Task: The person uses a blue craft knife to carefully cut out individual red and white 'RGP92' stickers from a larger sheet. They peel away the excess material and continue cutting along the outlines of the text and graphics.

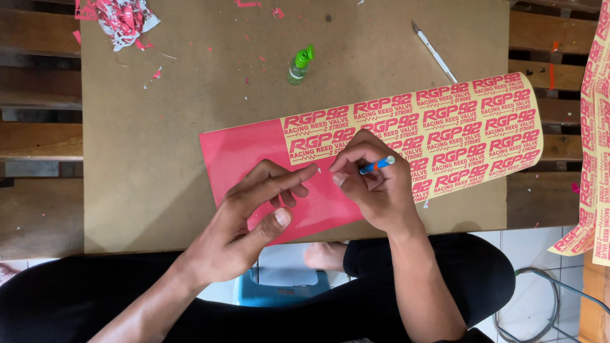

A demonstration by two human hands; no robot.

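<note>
Hands over a red sticker sheet (254, 152)
Left hand (244, 222) is spread on it; a blue-tipped tool (377, 165) is pinched by the right hand (375, 184).

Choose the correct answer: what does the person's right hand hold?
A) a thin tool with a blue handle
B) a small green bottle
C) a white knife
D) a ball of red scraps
A: the right hand pinches a thin blue-handled tool over the red sticker sheet; the green bottle stands apart on the board.
</note>
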